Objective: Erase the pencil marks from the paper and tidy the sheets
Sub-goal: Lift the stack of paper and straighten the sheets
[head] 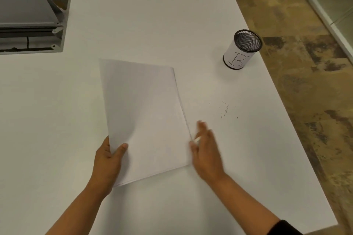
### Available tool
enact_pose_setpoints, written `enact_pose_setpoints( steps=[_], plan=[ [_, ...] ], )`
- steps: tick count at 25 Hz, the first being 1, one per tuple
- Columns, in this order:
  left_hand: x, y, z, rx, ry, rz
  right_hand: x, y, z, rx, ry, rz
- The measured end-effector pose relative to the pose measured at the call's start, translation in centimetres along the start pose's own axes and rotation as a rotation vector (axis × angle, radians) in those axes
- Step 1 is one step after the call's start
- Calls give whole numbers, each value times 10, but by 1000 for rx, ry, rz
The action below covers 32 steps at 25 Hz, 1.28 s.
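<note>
Head view
Worktop (133,25): white, fills most of the frame; its right edge runs from 12 o'clock down to 5 o'clock, with mottled brown floor (305,82) beyond.
Stack of sheets (145,120): white paper at the centre of the frame, long side running from 11 o'clock to 5 o'clock, edges nearly flush; no pencil marks can be made out on the top sheet.
Left hand (108,160): at 7 o'clock of the stack, fingers closed on its near-left edge, thumb on top of the paper and the other fingers hidden beneath.
Right hand (206,150): at 4 o'clock of the stack, blurred, fingers spread and open, touching or just beside the stack's right edge; a small pale thing shows between thumb and forefinger, too blurred to name. A dark sleeve (284,228) shows at the wrist end of that arm.
Eraser crumbs (224,109): small dark flecks on the worktop at 3 o'clock of the stack, well apart from it.
Mesh pen cup (242,49): black, upright, at 2 o'clock near the worktop's right edge, wrapped in white paper marked "B".
Grey hatch (32,21): a metal frame set into the worktop at 10 o'clock, its lid tilted up.
</note>
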<state>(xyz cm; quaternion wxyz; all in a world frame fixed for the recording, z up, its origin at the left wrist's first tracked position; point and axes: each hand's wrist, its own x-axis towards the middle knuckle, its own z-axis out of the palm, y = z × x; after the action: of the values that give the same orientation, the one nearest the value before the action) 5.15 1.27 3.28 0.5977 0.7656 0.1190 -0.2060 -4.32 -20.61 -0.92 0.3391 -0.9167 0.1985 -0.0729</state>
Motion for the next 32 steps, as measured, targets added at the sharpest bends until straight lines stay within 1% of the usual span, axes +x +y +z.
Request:
enact_pose_setpoints(
  steps=[1, 2, 3, 4, 5, 7, 8, 9, 10, 12, 13, 15, 16, 17, 18, 20, 21, 22, 24, 25, 26, 29, 32],
  plan=[
    [-1, 0, 1, -1, -3, -2, 4, 9, -10, -22, 68, 85],
    [-2, 0, 2, 0, -3, -5, 5, 11, -15, -35, 104, 100],
    [-2, 0, 4, 3, -8, -2, 4, 3, -17, -33, 109, 65],
    [-3, 1, 6, 11, -11, -1, 0, -9, -15, -1, 75, 1],
    [-3, 2, 7, 20, -18, 3, -6, -23, -9, 37, 7, -83],
    [-2, 4, 8, 28, -31, 6, -18, -40, 9, 43, -210, -263],
    [-1, 5, 9, 33, -41, 5, -19, -40, 13, 22, -290, -310],
    [0, 5, 10, 37, -49, 7, -13, -34, 13, 5, -294, -304],
    [0, 6, 10, 43, -53, 10, -4, -22, 11, -3, -220, -248],
    [1, 5, 9, 52, -50, 17, 17, 3, 1, -31, 3, -30],
    [1, 4, 8, 50, -49, 13, 25, 14, -7, -57, 79, 59],
    [1, 5, 7, 43, -37, 3, 30, 21, -16, -89, 139, 98],
    [1, 5, 6, 35, -29, -2, 30, 15, -15, -78, 129, 67],
    [2, 6, 4, 25, -24, -6, 26, 5, -11, -50, 83, 7],
    [2, 6, 3, 20, -24, -8, 19, -5, -4, -19, 7, -77],
    [3, 6, 0, 17, -26, -11, 7, -13, 9, -14, -202, -251],
    [4, 7, -1, 21, -25, -11, 10, -10, 10, -30, -254, -284],
    [5, 6, 0, 28, -26, -16, 17, -2, 7, -31, -217, -251],
    [7, 5, 0, 39, -25, -31, 38, 17, -5, -9, 30, -35],
    [6, 4, 0, 41, -32, -35, 47, 23, -14, -10, 124, 59],
    [6, 4, 2, 43, -44, -38, 53, 25, -21, -14, 151, 93],
    [8, 1, 3, 46, -57, -71, 58, -5, -12, 40, 70, -26],
    [11, 2, 3, 50, -76, -112, 45, -64, 31, 159, -95, -234]
  ],
)
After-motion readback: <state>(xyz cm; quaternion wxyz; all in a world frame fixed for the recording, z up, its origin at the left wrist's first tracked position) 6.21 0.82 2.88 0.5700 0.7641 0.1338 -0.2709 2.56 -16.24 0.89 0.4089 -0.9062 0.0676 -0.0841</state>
